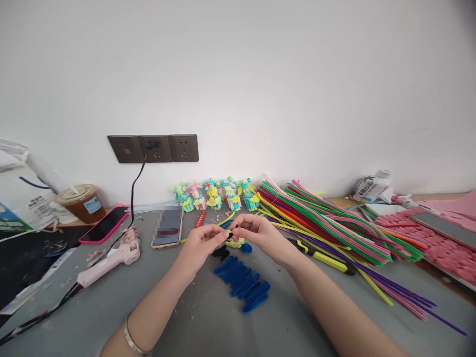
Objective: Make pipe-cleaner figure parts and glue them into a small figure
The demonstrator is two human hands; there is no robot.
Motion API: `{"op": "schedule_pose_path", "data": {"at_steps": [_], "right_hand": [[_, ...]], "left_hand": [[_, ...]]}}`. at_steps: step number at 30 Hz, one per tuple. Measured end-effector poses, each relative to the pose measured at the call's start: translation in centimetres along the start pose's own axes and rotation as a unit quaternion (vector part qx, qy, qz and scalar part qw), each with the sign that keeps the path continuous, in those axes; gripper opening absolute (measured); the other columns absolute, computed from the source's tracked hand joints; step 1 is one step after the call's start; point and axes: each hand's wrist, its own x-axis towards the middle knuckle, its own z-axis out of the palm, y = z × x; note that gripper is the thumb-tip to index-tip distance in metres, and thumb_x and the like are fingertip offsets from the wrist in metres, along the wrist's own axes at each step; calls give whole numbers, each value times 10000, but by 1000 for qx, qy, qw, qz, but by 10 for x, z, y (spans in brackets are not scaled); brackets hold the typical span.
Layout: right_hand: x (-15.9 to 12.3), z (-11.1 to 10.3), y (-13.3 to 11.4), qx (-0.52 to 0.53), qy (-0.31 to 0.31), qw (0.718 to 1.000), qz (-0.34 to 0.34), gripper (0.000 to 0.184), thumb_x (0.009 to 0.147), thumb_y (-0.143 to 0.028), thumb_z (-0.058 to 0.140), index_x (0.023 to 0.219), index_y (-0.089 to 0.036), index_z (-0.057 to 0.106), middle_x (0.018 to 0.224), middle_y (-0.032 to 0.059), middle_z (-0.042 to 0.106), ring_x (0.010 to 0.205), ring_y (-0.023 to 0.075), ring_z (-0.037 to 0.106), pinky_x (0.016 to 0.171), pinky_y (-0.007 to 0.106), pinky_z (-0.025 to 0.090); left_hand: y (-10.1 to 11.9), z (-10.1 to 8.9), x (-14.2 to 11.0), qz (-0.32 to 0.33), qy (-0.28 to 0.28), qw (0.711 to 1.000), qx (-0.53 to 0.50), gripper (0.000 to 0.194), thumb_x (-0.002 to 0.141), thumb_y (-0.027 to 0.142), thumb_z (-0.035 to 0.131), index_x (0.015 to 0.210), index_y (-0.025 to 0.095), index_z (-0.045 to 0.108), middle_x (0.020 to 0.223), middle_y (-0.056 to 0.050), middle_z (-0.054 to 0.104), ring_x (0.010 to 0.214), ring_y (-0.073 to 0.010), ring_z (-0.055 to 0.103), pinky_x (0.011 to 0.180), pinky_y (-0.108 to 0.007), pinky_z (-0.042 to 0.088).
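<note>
My left hand (204, 248) and my right hand (259, 238) meet above the grey mat (203, 317), both closed in a pinch. Between their fingertips is a small dark piece (229, 234) with a bit of yellow by it, probably pipe cleaner; its shape is mostly hidden. Just below lie a pale yellow fuzzy piece (235, 243), a small blue fuzzy piece (246, 248) and some black fuzzy pieces (222, 255). Nearer to me, several short blue pipe cleaner pieces (241, 282) are laid side by side in a slanting row.
Several pastel pipe cleaner figures (212, 194) stand by the wall. Right are bundled pipe cleaners (327, 218), a yellow utility knife (329, 261) and a white bottle (372, 186). Left are two phones (168, 228), a pink corded glue gun (109, 263) and a drink cup (84, 203).
</note>
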Motion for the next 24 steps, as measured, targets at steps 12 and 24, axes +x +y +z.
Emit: {"op": "schedule_pose_path", "data": {"at_steps": [12,24], "right_hand": [[0,5,2,-11,83,996,-39,303,752,-459,728,732,-191,587,686,7,657,677,153,621,699,303,490],[2,0,2,36,68,997,7,318,745,-465,734,735,-180,591,660,4,637,654,140,576,695,290,443]], "left_hand": [[-6,1,0,47,94,994,16,312,722,477,697,715,166,678,653,11,548,558,-93,372,532,-229,282],[-3,-10,0,158,81,977,118,218,770,352,694,934,208,704,987,-58,696,822,-181,612,603,-235,423]]}}
